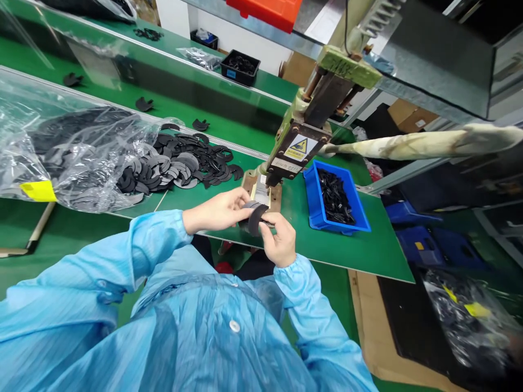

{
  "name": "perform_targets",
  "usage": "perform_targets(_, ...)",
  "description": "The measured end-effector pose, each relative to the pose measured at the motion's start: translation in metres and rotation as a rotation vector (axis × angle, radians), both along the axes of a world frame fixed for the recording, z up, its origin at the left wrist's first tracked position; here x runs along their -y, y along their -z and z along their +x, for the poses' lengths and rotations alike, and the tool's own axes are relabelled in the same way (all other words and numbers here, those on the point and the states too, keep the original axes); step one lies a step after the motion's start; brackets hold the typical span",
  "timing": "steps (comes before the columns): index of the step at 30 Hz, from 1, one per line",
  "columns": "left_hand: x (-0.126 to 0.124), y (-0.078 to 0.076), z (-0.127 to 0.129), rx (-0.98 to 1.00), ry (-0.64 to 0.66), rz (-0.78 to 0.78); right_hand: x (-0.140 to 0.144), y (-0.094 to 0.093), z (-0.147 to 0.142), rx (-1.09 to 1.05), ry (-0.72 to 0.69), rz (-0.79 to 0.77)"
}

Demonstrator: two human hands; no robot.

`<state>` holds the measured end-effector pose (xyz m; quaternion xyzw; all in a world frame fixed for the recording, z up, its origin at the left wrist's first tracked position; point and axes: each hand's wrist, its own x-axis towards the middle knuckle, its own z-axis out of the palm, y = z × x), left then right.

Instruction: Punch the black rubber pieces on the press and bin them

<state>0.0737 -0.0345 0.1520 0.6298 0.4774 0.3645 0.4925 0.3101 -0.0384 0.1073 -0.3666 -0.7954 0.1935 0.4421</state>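
Note:
Just in front of the press (300,147), my left hand (218,211) is closed on dark curved pieces, its thumb and fingers pinching their left side. A black crescent-shaped piece (255,220) stands out at the front of them. My right hand (280,239) pinches the right side of the same pieces between thumb and forefinger. How many pieces are between the hands, and how they are joined, I cannot make out. The press base (275,198) lies right behind my fingers, under the ram. To the left spreads a heap of loose dark crescent pieces (180,163).
A clear plastic bag (81,190) of similar pieces lies at the left. Right of the press stands a blue bin (314,209) of small black parts. The press lever (408,146) sticks out to the right. Behind runs a green conveyor (171,87) with several scattered pieces.

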Motion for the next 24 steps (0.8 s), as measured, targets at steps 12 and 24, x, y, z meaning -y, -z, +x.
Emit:
perform_targets(12,0.010,-0.002,0.011,-0.072,0.095,0.193,0.008,0.010,-0.004,-0.076,0.010,0.094)
perform_targets(24,-0.017,0.025,-0.005,0.308,0.035,-0.193,-0.001,0.030,0.009,-0.221,0.072,-0.127)
